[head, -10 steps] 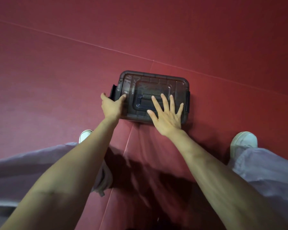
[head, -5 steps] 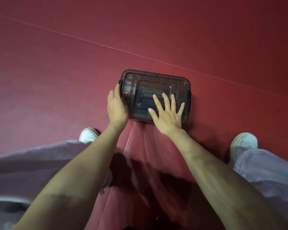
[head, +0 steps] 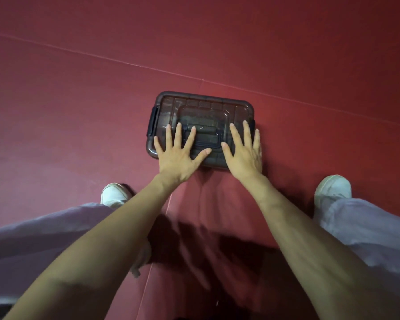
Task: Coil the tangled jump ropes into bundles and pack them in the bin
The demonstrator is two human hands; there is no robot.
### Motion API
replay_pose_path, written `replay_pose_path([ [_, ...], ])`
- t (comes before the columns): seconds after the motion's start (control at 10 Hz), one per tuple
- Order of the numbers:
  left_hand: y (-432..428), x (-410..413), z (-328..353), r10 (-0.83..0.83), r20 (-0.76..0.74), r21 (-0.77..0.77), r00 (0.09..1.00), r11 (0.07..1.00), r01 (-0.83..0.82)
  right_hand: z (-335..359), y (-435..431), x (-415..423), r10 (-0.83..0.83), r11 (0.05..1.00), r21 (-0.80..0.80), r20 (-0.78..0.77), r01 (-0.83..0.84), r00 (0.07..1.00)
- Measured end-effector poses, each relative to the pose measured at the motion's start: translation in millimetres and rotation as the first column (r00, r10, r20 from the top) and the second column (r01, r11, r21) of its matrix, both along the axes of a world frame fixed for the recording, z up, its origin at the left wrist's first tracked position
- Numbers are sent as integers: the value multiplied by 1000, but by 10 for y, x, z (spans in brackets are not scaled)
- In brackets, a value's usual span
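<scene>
Hands, left hand (head: 177,155) and right hand (head: 244,154), apparently press flat on lidded bin (head: 203,107).

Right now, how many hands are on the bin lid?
2. The left hand lies flat on the near left part of the lid, fingers spread; the right hand lies flat on its near right part. Neither is hidden.

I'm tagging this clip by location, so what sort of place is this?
Probably a gym or exercise room, though only floor shows: red matting with seams, a dark translucent storage bin set on it, white sneakers either side.
</scene>
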State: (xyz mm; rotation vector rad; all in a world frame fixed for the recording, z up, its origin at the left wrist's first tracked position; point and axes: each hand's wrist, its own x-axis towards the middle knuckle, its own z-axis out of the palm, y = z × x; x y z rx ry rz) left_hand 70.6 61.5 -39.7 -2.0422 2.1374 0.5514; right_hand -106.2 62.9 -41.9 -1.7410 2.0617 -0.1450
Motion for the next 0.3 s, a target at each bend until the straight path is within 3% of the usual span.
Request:
replay_pose_path([
  [0.3, -389, -1, 112, -81, -8, 98, 997, 992, 81, 103, -237, 3, -36, 991, 132, 1, 36, 999],
])
